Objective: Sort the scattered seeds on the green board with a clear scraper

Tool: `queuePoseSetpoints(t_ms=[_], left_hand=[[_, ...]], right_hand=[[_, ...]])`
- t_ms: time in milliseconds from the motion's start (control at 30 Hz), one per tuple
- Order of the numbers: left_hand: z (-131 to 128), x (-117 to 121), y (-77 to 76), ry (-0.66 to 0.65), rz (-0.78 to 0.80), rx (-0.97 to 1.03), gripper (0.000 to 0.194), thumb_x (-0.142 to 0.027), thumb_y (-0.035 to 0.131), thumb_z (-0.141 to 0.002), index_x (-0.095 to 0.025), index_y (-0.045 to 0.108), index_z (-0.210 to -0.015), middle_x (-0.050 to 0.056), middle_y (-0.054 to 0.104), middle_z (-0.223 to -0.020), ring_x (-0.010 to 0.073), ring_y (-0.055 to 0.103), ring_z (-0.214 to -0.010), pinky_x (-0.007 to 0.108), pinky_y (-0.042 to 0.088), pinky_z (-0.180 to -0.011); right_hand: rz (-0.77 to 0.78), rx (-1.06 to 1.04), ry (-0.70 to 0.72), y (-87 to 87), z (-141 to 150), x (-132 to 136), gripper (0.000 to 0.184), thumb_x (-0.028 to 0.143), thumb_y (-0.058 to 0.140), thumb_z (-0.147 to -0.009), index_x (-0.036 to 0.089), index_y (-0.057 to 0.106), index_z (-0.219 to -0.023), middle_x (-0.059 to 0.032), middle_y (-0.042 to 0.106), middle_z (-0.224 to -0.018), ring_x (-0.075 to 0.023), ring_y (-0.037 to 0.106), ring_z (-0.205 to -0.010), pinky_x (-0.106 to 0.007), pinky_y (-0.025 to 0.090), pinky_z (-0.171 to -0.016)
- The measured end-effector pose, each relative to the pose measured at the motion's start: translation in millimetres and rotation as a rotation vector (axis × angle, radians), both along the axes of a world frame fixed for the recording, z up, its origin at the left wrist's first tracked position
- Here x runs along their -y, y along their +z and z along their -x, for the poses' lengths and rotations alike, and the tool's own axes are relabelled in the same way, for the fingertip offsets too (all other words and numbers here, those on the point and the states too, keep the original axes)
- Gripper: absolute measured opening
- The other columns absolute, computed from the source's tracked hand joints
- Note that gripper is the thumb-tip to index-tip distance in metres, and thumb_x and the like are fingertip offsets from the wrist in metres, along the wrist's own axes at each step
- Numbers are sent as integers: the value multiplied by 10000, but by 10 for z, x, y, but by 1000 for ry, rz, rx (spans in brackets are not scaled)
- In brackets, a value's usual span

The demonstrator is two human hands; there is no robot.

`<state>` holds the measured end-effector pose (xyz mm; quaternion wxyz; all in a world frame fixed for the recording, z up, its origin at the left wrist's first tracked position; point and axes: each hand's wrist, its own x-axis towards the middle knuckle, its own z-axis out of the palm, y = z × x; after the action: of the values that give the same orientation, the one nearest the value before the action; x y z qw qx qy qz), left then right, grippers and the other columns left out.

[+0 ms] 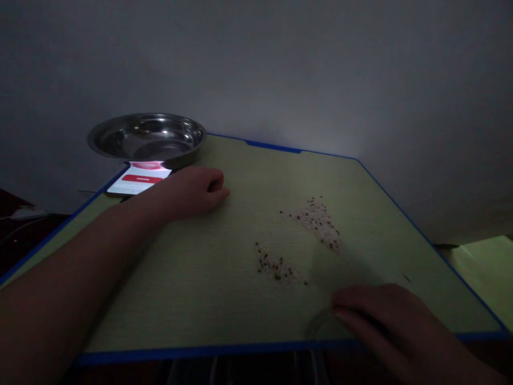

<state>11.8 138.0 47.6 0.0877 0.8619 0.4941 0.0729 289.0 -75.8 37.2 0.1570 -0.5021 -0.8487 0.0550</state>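
My left hand (194,191) rests on the pale green table (208,278) with its fingers curled into a loose fist, nothing visible in it, just right of a lit phone (138,179). My right hand (385,318) lies near the table's front edge, fingers together and bent over what looks like a clear round glass or lid (320,326), which is dim and hard to make out. Two small piles of mixed seeds or grains lie on the table between the hands: one pinkish pile (318,222) and one darker pile (276,266).
A shallow steel bowl (146,138) stands at the table's far left corner, behind the phone. The table has a blue rim (192,354). A plain wall stands close behind. Another pale green surface (487,267) shows at the right. The scene is dim.
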Motion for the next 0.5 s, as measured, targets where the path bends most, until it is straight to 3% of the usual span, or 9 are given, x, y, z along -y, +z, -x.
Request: queuePoseSetpoints(t_ms=[300,500], left_hand=[[-13,-1,7,19,7,-27,220,-373,485,-796,-184,508,-684,2,513,-603,119,446,-539,284,266,-558],[1,-9,4,18,8,-42,245,-402,467,-798,-185,518,-695,10,531,-623,127,460,-560,280,274,-558]], right_hand=[[15,-123,-147,-52,-192,-258,245,318,426,-966,221,626,-863,-8,739,-761,-139,700,-627,-222,510,-518],[68,-118,-116,-80,-150,-257,259,320,417,-970,224,641,-885,-20,750,-829,-146,708,-665,-227,515,-530]])
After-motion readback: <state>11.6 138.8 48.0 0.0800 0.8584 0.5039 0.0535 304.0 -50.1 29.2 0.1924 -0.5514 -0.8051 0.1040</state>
